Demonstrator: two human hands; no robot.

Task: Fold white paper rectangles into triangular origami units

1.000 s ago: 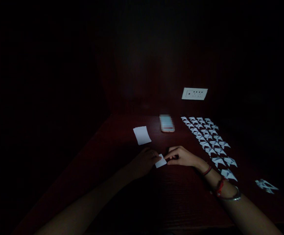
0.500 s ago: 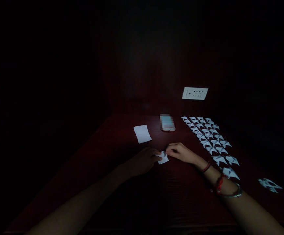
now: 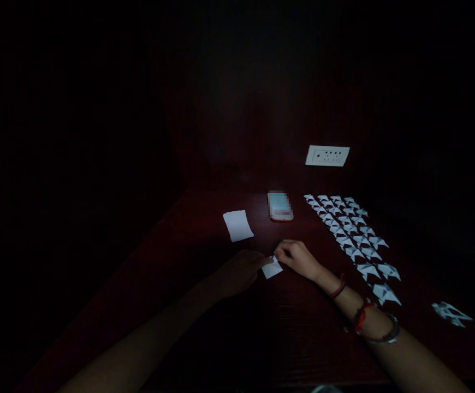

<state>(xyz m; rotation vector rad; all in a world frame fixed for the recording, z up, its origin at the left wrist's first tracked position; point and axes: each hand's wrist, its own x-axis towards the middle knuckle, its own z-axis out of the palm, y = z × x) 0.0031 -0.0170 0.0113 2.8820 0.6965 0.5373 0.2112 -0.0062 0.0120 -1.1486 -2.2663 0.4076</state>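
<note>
A small white piece of paper (image 3: 272, 270) lies on the dark red table in front of me, partly covered by fingers. My left hand (image 3: 241, 270) comes in from the left, its fingers pressed on the paper's upper left part. From the right, my right hand (image 3: 297, 256) pinches at the upper right edge, thumb and fingers together. Fine creases in the paper are too dim to make out. Red bands and a bangle circle my right wrist and forearm.
A stack of white paper sheets (image 3: 238, 225) lies beyond my left hand, with a phone (image 3: 280, 206) to its right. Several folded paper shapes (image 3: 346, 226) stand in rows at the right. More white folded paper (image 3: 451, 313) lies far right. A socket panel (image 3: 327, 155) is on the wall.
My right hand has shifted slightly left, closer to my left hand, over the paper's upper edge. My left fingers have drawn together, uncovering more of the paper's lower part.
</note>
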